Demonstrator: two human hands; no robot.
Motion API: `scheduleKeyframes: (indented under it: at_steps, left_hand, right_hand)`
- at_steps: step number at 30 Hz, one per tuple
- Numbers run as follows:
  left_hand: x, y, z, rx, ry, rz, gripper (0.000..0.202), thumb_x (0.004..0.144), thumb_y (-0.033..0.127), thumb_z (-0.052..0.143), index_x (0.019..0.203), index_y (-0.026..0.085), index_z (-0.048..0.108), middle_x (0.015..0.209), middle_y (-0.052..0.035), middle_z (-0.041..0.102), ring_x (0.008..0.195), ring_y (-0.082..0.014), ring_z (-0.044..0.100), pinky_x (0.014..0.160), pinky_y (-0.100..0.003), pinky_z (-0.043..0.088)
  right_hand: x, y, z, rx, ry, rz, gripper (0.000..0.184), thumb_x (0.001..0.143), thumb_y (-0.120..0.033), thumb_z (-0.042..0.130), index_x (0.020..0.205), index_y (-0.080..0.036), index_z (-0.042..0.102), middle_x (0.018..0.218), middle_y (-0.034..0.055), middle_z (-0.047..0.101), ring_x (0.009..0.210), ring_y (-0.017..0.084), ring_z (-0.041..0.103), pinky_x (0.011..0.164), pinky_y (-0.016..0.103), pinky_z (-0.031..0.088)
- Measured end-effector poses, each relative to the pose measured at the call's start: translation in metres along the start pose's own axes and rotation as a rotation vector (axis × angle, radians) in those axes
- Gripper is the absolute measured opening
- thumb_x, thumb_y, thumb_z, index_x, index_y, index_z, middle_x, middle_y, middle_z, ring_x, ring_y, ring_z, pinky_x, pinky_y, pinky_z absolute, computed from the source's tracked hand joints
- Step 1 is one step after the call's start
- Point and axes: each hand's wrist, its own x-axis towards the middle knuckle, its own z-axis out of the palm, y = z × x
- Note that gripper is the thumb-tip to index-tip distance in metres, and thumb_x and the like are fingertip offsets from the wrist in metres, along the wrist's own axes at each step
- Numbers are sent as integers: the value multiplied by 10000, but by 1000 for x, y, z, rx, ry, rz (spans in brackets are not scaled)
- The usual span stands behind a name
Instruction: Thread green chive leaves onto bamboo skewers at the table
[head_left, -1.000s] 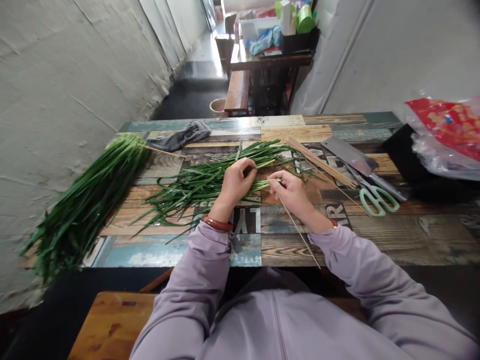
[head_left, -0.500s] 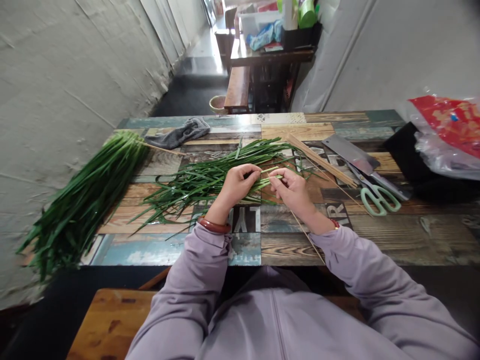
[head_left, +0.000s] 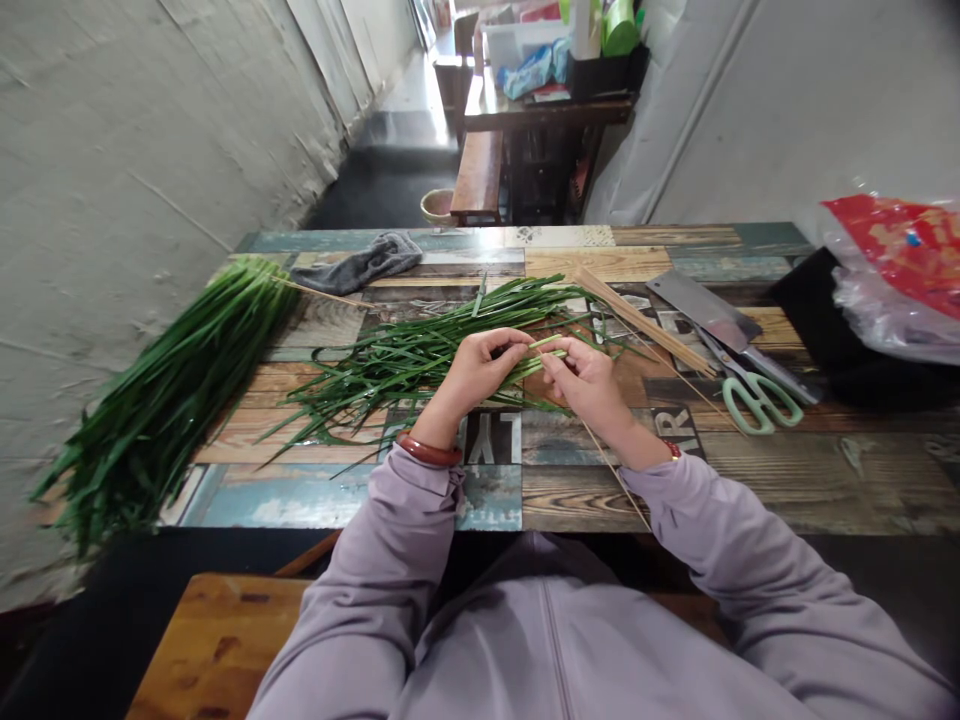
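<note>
Green chives (head_left: 405, 355) lie loose across the middle of the table (head_left: 675, 490), pale ends rightward, probably so both hands reach them easily. The left hand (head_left: 482, 370) pinches pale stems (head_left: 546, 341) between thumb and fingers, seemingly to steady them; the right hand (head_left: 591, 385) has its fingertips closed on the stem ends, a thin stick (head_left: 612, 468) slanting out beneath. More sticks (head_left: 645, 324) lie near, likely for convenience; cleaver (head_left: 701, 305) and scissors (head_left: 760, 402) rest farther right, apart from the fingers.
</note>
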Motion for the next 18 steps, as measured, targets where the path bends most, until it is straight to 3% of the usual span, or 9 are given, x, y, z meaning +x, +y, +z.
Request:
scheduleKeyframes:
  at_steps: [18]
  left_hand:
    - [-1,3,2,-20,32,19,226,851,297,590,841,122,733,819,-33,726,747,-129,617,690,-212,464]
  right_hand:
    - [-1,-3,1,-27,30,-14,347,849,-475,598,984,-164,674,590,-31,602,436,81,486,433,208,357]
